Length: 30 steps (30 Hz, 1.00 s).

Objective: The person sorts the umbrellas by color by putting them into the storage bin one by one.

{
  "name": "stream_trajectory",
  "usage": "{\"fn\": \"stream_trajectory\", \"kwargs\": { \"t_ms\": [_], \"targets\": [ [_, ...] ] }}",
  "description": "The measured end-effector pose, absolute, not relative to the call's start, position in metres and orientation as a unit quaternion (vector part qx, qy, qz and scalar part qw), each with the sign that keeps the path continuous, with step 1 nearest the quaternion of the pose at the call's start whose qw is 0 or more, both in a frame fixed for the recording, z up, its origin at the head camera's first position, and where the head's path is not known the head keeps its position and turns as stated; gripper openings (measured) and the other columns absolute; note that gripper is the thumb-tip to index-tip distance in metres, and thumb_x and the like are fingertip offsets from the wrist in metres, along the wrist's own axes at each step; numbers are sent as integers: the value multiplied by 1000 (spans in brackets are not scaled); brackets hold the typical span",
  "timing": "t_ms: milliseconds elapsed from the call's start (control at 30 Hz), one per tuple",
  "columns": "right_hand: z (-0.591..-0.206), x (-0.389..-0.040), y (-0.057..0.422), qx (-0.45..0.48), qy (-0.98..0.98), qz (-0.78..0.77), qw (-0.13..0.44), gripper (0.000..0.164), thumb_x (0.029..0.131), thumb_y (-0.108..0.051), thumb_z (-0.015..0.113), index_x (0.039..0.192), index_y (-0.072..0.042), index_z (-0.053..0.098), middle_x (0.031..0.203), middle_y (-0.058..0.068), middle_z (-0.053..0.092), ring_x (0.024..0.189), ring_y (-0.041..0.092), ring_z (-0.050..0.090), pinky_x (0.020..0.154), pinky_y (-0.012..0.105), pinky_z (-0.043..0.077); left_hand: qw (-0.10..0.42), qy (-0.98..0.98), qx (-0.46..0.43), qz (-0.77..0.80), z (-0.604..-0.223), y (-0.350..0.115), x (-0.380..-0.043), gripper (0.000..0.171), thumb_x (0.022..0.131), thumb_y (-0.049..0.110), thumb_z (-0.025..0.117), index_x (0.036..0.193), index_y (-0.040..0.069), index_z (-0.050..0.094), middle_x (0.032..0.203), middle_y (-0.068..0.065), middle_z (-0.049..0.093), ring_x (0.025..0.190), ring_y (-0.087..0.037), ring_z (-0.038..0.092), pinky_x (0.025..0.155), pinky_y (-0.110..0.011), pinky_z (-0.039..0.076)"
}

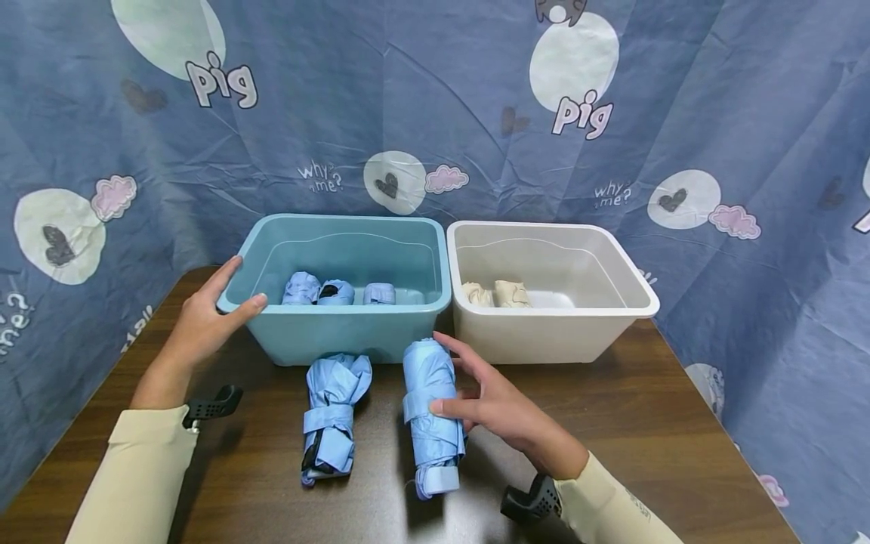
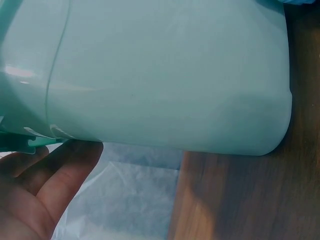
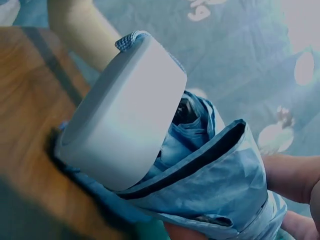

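My right hand grips a folded light-blue umbrella, thumb on its upper side and fingers along its far right side. Its pale end piece points toward me, and whether it touches the table cannot be told. A second folded blue umbrella, strapped round its middle, lies to the left. My left hand holds the front left corner of the blue bin, with its thumb over the rim. In the left wrist view its fingers touch the bin's outer side.
Inside the blue bin lie three blue rolled bundles. A cream bin stands right beside it, holding two beige bundles. Both stand at the back of the brown wooden table, against a printed blue cloth.
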State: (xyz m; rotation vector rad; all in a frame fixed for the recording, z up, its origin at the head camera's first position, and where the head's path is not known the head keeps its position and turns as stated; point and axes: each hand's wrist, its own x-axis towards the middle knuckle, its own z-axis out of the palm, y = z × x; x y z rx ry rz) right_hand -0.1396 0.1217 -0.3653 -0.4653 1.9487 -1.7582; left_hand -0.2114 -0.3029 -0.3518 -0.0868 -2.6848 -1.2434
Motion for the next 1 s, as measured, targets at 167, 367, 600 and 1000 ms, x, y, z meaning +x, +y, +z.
{"fn": "stream_trajectory", "kwargs": {
  "t_ms": [167, 367, 600, 1000],
  "targets": [
    [-339, -140, 126, -188, 711, -641, 218, 87, 84, -12, 76, 149, -43, 28, 143, 11, 36, 97, 32, 64, 55, 34, 50, 92, -902, -31, -420, -352, -303, -211, 87, 90, 43, 62, 157, 25, 9, 160, -16, 11, 138, -51, 21, 100, -73, 22],
    [-310, -150, 127, -186, 719, -638, 202, 85, 84, -15, 76, 147, -47, 29, 146, 7, 35, 107, 34, 60, 60, 40, 53, 98, -903, -33, -418, -353, -303, -211, 86, 90, 43, 62, 157, 24, 11, 160, -16, 12, 139, -50, 21, 100, -73, 22],
    [-284, -174, 123, -182, 729, -638, 170, 84, 83, -16, 77, 145, -50, 31, 148, 6, 32, 110, 34, 59, 62, 44, 55, 97, -903, -30, -417, -354, -303, -211, 86, 90, 44, 62, 157, 26, 11, 160, -16, 12, 138, -51, 22, 100, -73, 22],
    [-261, -222, 103, -180, 727, -646, 147, 85, 86, -10, 73, 147, -48, 28, 146, 11, 31, 98, 34, 61, 61, 38, 55, 94, -904, -28, -416, -354, -303, -211, 87, 90, 45, 62, 157, 25, 9, 160, -17, 12, 137, -53, 22, 98, -75, 23]
  ]
}}
